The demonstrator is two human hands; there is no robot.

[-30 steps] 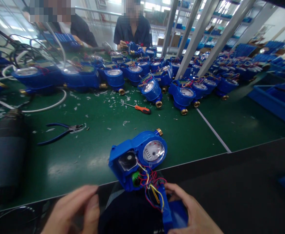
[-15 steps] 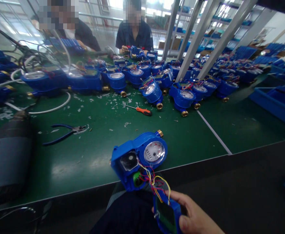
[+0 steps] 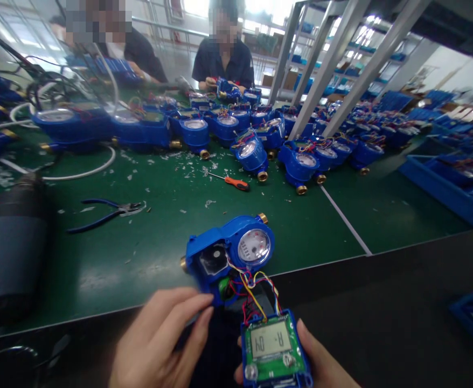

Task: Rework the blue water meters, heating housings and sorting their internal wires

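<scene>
My right hand (image 3: 321, 358) grips a blue-cased display module (image 3: 271, 350) from its sides, its green circuit board and LCD facing up. Thin red, yellow and white wires (image 3: 256, 288) run from the module to a blue water meter (image 3: 220, 237). That meter lies at the table's front edge, its round dial on the right and its compartment uncovered, with a green cylindrical part (image 3: 225, 288) inside. My left hand (image 3: 159, 334) is beside the compartment's near corner, fingers stretched out and thumb slightly apart. Whether its fingertips touch the housing I cannot tell.
Blue-handled cutters (image 3: 103, 213) and an orange screwdriver (image 3: 236, 183) lie on the green table (image 3: 151, 226). A dark heat-gun-like tool (image 3: 12, 253) stands at left. Several water meters (image 3: 196, 132) line the back, before two people. A blue crate (image 3: 442, 188) is at right.
My left hand has come into view beside the meter. My right hand has turned the display module so its lit LCD and board face up. The view has shifted slightly.
</scene>
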